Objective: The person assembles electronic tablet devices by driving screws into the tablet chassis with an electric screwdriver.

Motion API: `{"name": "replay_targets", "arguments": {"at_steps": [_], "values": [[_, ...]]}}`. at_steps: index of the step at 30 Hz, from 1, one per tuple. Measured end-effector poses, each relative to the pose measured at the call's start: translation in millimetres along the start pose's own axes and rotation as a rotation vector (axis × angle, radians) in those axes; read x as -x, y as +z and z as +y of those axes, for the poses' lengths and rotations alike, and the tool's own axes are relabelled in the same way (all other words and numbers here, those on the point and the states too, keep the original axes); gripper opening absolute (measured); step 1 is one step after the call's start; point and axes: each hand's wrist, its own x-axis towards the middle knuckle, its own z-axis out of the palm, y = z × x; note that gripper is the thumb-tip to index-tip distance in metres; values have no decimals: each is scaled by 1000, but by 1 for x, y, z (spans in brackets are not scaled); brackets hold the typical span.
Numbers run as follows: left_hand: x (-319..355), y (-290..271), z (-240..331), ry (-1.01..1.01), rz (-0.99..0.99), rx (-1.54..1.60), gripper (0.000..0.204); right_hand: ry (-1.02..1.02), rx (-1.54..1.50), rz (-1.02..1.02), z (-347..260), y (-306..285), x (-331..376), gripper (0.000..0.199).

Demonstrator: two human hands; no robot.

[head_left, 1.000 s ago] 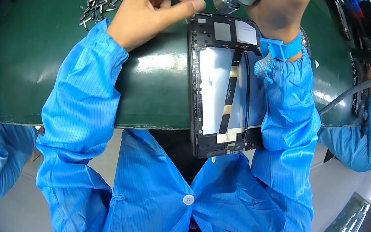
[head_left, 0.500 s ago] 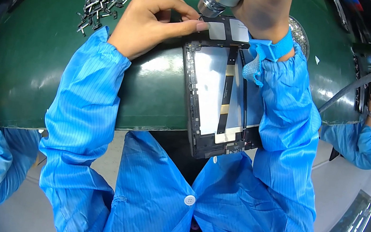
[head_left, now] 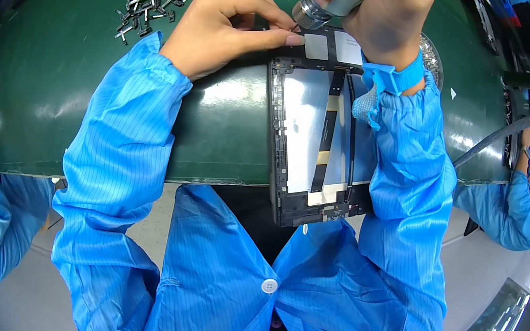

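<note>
An opened tablet [head_left: 299, 129] lies with its inside up on the green table, its near end reaching past the front edge. Silvery plates, a black-and-gold ribbon cable and a thin black cable show inside it. My right hand [head_left: 392, 14] is wrapped round an electric screwdriver [head_left: 312, 13] with a pale grey-green body and a metal collar, held tilted over the tablet's far left corner. There my left hand [head_left: 223, 34] has thumb and forefinger closed together, the thumb tip at the corner. Whatever small part they pinch is hidden.
A heap of small black and silver parts [head_left: 148, 7] sits to the left on the green table [head_left: 219, 152]. Behind my right wrist is a round metal dish [head_left: 431, 59], partly covered. A grey bar [head_left: 518, 124] slants at the right. Co-workers in blue sleeves are at both sides.
Both hands and the screwdriver have shifted slightly right in the picture, as have the tablet's far end and the heap of parts. Both grips look the same.
</note>
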Motion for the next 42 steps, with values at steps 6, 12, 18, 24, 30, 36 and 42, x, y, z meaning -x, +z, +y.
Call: {"name": "replay_targets", "arguments": {"at_steps": [6,12,18,24,30,36,42], "values": [[-1,0,-2,20,7,9,18,8,0,-3,0,-1,0,29],[-4,-5,2,50,-15,-83,25,20,18,20,-2,0,1,28],[-6,-40,-18,-123,131,-178,20,103,7,13,1,4,-1,28],[-13,-21,-21,-78,-2,-245,22,73,32,54,22,3,-2,30],[-11,-24,-19,-84,-62,-332,21,56,-9,20,39,2,-4,30],[-8,-31,-32,-108,-151,-223,20,26,73,-32,42,4,-3,33],[-16,-21,15,-294,-105,-107,20,10,55,-30,41,0,-4,32]]}}
